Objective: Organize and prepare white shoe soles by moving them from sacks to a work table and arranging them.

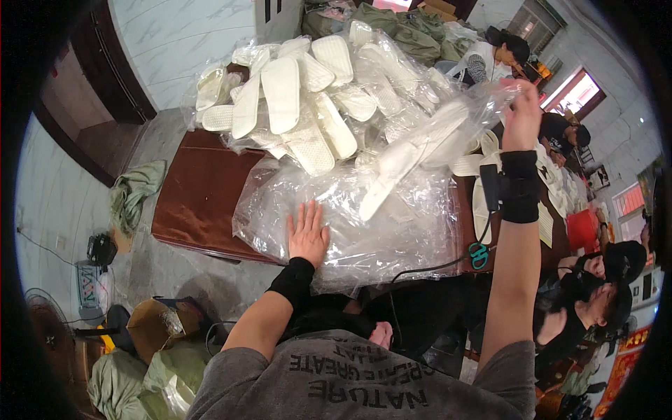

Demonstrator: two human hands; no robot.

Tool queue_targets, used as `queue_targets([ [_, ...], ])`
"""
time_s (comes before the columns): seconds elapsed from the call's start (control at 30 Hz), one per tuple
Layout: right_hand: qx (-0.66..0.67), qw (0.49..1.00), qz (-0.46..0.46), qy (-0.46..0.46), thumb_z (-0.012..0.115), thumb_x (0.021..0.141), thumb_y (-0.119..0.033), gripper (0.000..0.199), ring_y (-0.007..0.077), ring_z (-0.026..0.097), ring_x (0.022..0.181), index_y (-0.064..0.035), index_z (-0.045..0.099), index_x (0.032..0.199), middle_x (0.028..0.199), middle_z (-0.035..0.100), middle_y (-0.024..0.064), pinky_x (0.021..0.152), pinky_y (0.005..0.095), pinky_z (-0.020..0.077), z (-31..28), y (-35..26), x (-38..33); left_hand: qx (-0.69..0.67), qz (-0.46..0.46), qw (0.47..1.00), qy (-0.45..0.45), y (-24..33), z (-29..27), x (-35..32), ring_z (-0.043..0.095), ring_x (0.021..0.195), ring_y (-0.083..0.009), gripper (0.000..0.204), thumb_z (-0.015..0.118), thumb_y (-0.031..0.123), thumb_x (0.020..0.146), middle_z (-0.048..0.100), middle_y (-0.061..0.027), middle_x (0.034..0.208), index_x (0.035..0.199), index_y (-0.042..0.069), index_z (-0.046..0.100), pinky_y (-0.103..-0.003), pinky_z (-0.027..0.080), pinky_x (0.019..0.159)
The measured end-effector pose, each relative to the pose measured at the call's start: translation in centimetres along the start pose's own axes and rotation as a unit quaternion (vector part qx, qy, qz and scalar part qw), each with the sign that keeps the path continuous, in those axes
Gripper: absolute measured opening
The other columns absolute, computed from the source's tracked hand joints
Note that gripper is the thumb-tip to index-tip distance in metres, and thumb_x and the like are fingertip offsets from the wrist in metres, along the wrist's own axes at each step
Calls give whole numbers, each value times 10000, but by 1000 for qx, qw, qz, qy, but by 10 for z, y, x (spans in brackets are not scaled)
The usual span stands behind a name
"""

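My left hand (309, 233) lies flat on a stack of clear plastic bags (269, 217), fingers stretched out and nothing gripped. Raised at the right, my right hand (522, 115) is closed on the upper end of a clear plastic bag (488, 103). White slippers (399, 166) hang slantwise in that bag, their lower end over the stack. Beyond them is a large heap of white slippers (281, 94), many in clear plastic. Both wrists wear black bands, and a small black device with a cable sits on the right one.
Teal-handled scissors (479, 255) lie at the near right of the brown table (199, 199). More white slippers (553, 183) spread farther right, where several people sit. An open cardboard box (155, 329) and green sacks (171, 374) stand on the floor at left.
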State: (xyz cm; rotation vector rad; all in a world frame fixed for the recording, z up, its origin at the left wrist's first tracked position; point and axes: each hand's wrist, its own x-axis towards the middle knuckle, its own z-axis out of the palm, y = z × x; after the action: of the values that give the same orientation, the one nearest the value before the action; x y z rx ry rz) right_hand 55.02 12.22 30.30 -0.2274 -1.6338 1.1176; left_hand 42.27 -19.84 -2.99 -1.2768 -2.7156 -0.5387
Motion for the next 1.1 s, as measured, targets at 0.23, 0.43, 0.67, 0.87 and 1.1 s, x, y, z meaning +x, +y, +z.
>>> queue_targets([
  [0.23,-14,960,-172,-221,477,887,-86,184,194,587,955,-32,563,1040,1015,628,83,862,314,459,46,-48,9,2,14,1000,19,6,0,1,221,1390,-253,557,460,302,896,276,-68,1494,1405,106,348,-511,158,1111],
  [0.43,-58,853,80,-512,545,894,-122,351,173,602,1001,-48,519,1237,1266,542,100,883,290,463,99,6,-81,29,16,999,26,-1,5,1,225,1387,-251,596,485,314,873,260,-75,1501,1414,112,334,-501,163,1111],
  [0.67,-170,940,251,-156,535,921,-127,181,73,582,747,-23,621,1043,874,629,21,631,205,463,-27,88,-136,21,19,999,-35,0,7,3,212,1390,-281,586,511,352,863,298,-96,1476,1384,112,391,-496,152,1123],
  [0.87,-335,908,244,-62,561,889,-188,163,145,571,638,-35,616,909,731,604,47,587,280,460,-92,95,-205,34,38,999,-3,-10,22,3,237,1378,-305,673,528,286,768,312,-104,1467,1397,110,363,-501,113,1132],
  [1.1,-518,777,236,-268,672,754,-484,545,323,604,942,-36,557,1043,927,642,169,777,401,478,-41,89,-222,60,27,998,-16,-4,17,4,205,1388,-259,559,470,394,896,318,-73,1464,1365,96,412,-478,95,1137],
])
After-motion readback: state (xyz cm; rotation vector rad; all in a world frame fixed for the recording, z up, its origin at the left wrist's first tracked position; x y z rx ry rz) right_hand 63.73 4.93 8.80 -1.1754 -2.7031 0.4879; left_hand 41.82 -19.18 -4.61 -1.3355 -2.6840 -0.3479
